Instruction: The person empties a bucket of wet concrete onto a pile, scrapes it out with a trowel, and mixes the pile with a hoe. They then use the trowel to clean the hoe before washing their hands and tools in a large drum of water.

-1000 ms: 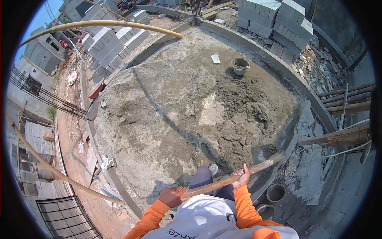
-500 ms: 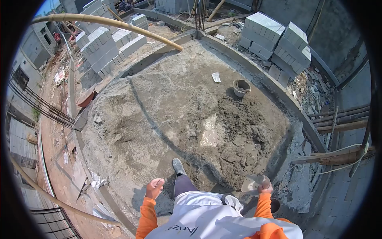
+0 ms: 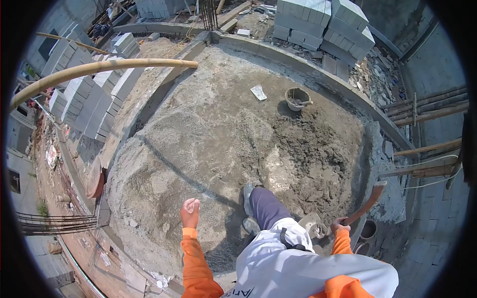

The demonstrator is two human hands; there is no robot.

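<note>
My right hand (image 3: 340,226) is wrapped round the wooden handle (image 3: 366,204) of a hoe, near its blade end. The handle curves up and to the right, past my fist. Left of that hand, the hoe's mortar-smeared metal blade (image 3: 310,224) hangs low beside my clothing. My left hand (image 3: 190,212) is held out over the sandy ground with fingers curled in, and nothing shows in it. Ahead of my right side lies a heap of wet mortar (image 3: 318,159), with a pale watery puddle (image 3: 279,171) at its left edge.
A bucket (image 3: 298,99) with a handled tool in it stands beyond the mortar, near a white paper bag (image 3: 258,92). A low concrete beam (image 3: 318,67) borders the ground. Grey block stacks (image 3: 303,22), a bamboo pole (image 3: 124,64) and a wheelbarrow (image 3: 94,181) stand around it.
My view has shifted and my feet have moved forward. My right hand still holds the hoe, whose handle now shows at the right. My left arm reaches further out.
</note>
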